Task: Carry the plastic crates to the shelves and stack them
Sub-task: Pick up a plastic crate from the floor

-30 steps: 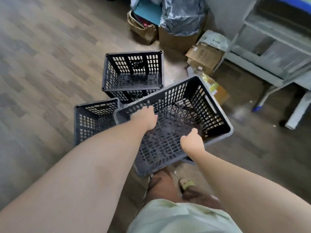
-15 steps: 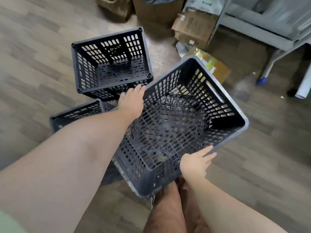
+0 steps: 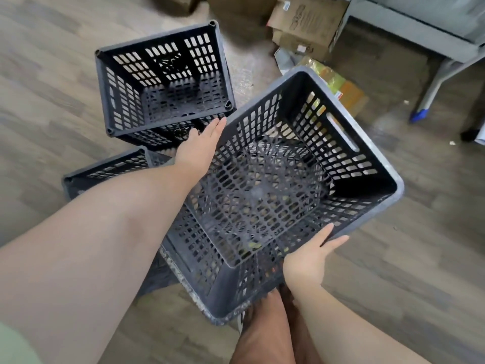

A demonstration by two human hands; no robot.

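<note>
Dark grey plastic, perforated all over, and tilted pretty hard, that's the crate point(image 3: 265, 195) in hand right now. It's up off the floor point(image 3: 52, 74), over the person's legs, with its open top tipped toward the camera. The left hand point(image 3: 199, 148) lies flat with fingers straight along the outside of the far-left wall, and the right hand point(image 3: 312, 256) presses open against the near-right wall, just under the rim. So neither one is curled around anything; the crate is squeezed between two open palms, hands well apart on opposite sides.

Honestly I'd fix that grip before walking. There's a slot handle point(image 3: 341, 132) in the far-right wall, and likely a matching one opposite, so hook fingers through those or at least curl them under the rim. Level it out too, since a tilted crate can slip out of a palm squeeze.

Two more crates sit on the floor: a second crate point(image 3: 162, 85) beyond the left hand, and a third crate point(image 3: 105, 169) mostly hidden under the left forearm. A grey metal shelf frame point(image 3: 433, 35) stands at the top right edge, with cardboard boxes point(image 3: 301, 24) piled beside it, so watch your footing there.
</note>
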